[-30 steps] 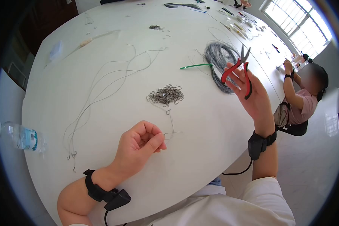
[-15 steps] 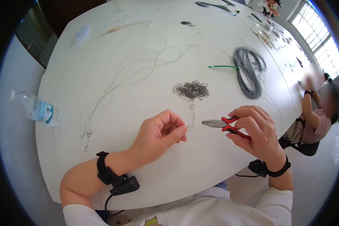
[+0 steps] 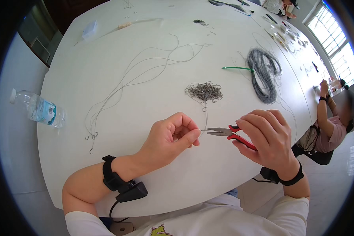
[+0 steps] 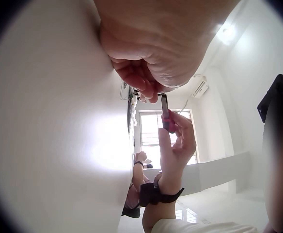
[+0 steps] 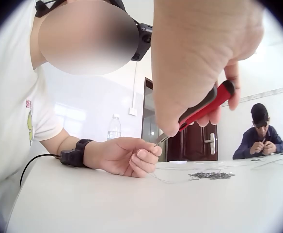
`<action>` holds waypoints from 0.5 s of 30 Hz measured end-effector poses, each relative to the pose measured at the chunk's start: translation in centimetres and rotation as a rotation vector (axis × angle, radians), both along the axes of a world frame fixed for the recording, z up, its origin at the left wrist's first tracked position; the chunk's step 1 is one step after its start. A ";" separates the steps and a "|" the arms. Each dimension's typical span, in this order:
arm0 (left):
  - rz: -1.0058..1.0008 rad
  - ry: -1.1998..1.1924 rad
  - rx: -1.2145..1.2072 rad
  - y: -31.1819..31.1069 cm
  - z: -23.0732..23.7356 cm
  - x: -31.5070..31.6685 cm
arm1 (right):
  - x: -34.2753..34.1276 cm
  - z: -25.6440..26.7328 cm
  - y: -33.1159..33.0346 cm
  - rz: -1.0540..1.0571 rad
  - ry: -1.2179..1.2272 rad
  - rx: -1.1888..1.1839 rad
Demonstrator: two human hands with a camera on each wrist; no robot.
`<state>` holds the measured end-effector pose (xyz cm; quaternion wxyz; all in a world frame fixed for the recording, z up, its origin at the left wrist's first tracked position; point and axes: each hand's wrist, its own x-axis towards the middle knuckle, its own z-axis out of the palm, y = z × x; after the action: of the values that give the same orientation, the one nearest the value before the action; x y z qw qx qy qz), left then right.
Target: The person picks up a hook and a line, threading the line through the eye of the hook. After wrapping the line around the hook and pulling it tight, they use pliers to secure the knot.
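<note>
My left hand pinches a thin fishing line between thumb and forefinger, over the front part of the table. Its other fingers are curled in. In my right hand I hold long-nose pliers with red and black handles, fingers on one handle and thumb side on the other. The slightly parted plier tips point left, at the line just beside my left fingertips. Behind them lies a pile of fish hooks, with a single hook at its near edge.
Hooked lines stretch across the left side, near a water bottle. A grey line bundle with a green tie lies right of the pile. Farther back are a small hook pile and a clear box. Another person sits at right.
The pliers stood tips up in my raised right hand; I turned them and brought them down left to the line at my left fingertips. My left hand keeps its pinch.
</note>
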<state>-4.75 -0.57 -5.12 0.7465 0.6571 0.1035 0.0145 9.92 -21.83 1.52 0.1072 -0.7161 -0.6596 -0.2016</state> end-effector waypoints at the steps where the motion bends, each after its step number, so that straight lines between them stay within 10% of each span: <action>1: -0.001 0.002 -0.003 0.0 0.0 0.0 | 0.0 -0.1 0.0 -0.004 -0.002 -0.002; 15: -0.021 0.000 0.005 0.0 0.0 0.0 | -0.2 -0.9 0.0 0.002 -0.016 0.012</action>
<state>-4.73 -0.56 -5.11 0.7448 0.6602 0.0965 0.0067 9.73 -21.81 0.58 0.1064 -0.7130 -0.6601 -0.2111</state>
